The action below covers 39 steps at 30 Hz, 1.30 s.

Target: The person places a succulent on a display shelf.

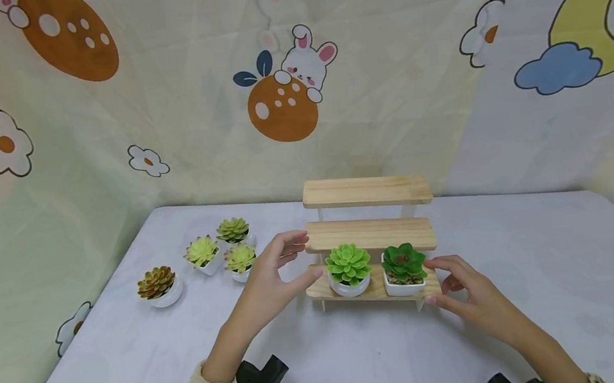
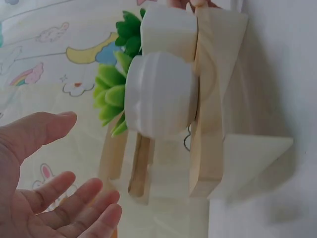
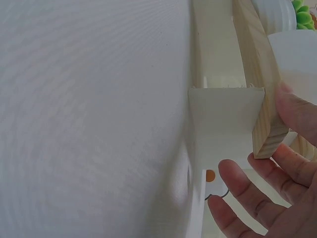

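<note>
Currently, the 3-tier stand [image 1: 370, 235] is being touched at its right end by the right hand [image 1: 475, 292], clasp unclear. Beside the light-green succulent [image 1: 348, 265], the left hand [image 1: 265, 284] is being held unclenched.

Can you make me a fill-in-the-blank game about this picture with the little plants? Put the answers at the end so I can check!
1. The wooden shelf has ___ levels.
2. On the shelf, the dark green plant has a square pot, but the bright green plant has a pot whose shape is ___.
3. The plants standing directly on the table number ___.
4. The hand nearest the bright green plant is the person's ___ hand.

Missing words: three; round; four; left.
</note>
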Each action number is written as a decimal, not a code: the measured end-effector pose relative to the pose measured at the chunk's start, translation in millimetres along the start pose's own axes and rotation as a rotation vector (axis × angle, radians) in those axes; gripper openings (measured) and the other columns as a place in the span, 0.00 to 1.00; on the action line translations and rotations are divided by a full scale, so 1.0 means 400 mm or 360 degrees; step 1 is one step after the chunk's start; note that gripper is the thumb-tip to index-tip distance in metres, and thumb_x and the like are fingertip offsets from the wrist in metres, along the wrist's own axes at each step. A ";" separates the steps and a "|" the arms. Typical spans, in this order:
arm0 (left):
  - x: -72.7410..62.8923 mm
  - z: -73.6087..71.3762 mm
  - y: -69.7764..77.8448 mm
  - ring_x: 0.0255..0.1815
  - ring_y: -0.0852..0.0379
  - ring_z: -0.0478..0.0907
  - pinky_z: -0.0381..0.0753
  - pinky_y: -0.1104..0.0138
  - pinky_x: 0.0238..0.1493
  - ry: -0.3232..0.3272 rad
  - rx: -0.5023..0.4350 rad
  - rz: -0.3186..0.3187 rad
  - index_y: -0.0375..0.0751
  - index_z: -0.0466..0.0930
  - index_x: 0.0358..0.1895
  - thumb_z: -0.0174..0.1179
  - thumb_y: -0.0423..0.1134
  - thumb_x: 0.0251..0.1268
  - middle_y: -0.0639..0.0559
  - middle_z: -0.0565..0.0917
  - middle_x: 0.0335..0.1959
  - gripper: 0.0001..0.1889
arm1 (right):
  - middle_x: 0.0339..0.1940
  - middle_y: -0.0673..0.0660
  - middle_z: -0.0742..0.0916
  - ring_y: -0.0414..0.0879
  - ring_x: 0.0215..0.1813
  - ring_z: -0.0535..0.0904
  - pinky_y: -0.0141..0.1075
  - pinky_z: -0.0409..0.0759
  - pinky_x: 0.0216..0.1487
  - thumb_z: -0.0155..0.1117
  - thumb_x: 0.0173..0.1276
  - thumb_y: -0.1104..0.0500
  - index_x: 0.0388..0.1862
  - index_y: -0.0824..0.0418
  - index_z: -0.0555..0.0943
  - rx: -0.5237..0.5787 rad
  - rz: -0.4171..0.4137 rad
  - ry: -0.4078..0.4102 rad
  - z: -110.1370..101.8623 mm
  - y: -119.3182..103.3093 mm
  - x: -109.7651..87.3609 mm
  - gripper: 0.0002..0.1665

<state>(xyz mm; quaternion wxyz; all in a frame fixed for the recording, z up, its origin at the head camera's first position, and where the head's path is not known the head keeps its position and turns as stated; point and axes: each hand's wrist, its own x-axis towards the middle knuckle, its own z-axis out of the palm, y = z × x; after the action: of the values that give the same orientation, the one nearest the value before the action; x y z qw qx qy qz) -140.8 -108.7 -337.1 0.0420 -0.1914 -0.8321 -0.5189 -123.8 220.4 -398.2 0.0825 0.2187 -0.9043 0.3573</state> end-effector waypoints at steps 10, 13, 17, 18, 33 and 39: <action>0.011 -0.076 -0.037 0.63 0.51 0.69 0.70 0.56 0.63 0.0164 0.0213 -0.0034 0.43 0.66 0.63 0.68 0.41 0.53 0.49 0.72 0.62 0.33 | 0.54 0.56 0.77 0.30 0.35 0.73 0.34 0.80 0.38 0.69 0.57 0.59 0.59 0.60 0.71 -0.0013 -0.0014 0.0011 -0.001 0.000 0.000 0.31; 0.015 -0.102 -0.059 0.64 0.50 0.68 0.68 0.55 0.64 0.0195 0.0277 -0.0113 0.43 0.65 0.64 0.68 0.41 0.54 0.48 0.71 0.63 0.34 | 0.54 0.56 0.77 0.30 0.35 0.73 0.34 0.80 0.39 0.69 0.57 0.59 0.59 0.60 0.71 -0.0011 -0.0009 0.0009 -0.001 0.000 -0.001 0.31; 0.019 -0.129 -0.091 0.66 0.46 0.65 0.66 0.52 0.66 0.0198 0.0349 -0.0203 0.39 0.63 0.66 0.68 0.41 0.54 0.45 0.68 0.66 0.36 | 0.54 0.56 0.77 0.30 0.35 0.73 0.34 0.81 0.38 0.69 0.57 0.59 0.59 0.60 0.71 -0.0011 0.0000 0.0007 -0.001 0.000 -0.001 0.31; 0.019 -0.134 -0.099 0.66 0.46 0.64 0.65 0.52 0.66 0.0191 0.0362 -0.0220 0.39 0.63 0.66 0.68 0.41 0.54 0.44 0.67 0.66 0.36 | 0.54 0.56 0.77 0.30 0.35 0.73 0.34 0.81 0.38 0.69 0.57 0.59 0.59 0.60 0.71 -0.0010 0.0003 0.0007 -0.001 0.000 -0.001 0.31; 0.007 -0.179 -0.176 0.70 0.41 0.57 0.59 0.44 0.66 0.0120 0.0553 -0.0407 0.42 0.57 0.69 0.66 0.48 0.55 0.41 0.63 0.68 0.40 | 0.54 0.56 0.77 0.30 0.34 0.73 0.34 0.80 0.38 0.69 0.57 0.59 0.59 0.60 0.71 -0.0027 0.0004 -0.0002 0.000 -0.001 0.001 0.31; 0.004 -0.185 -0.187 0.70 0.40 0.57 0.60 0.43 0.65 0.0118 0.0570 -0.0399 0.40 0.57 0.69 0.66 0.47 0.55 0.39 0.63 0.67 0.40 | 0.53 0.56 0.77 0.30 0.34 0.73 0.33 0.80 0.38 0.69 0.57 0.59 0.59 0.60 0.71 -0.0034 0.0003 0.0005 0.001 0.000 0.001 0.31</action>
<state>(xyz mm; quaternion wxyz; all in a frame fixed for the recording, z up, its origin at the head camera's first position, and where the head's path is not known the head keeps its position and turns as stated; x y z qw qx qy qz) -179.0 -202.2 -366.0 0.0411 -0.0566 -0.9262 -0.3706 -124.3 220.1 -398.4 0.0858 0.2164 -0.9082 0.3479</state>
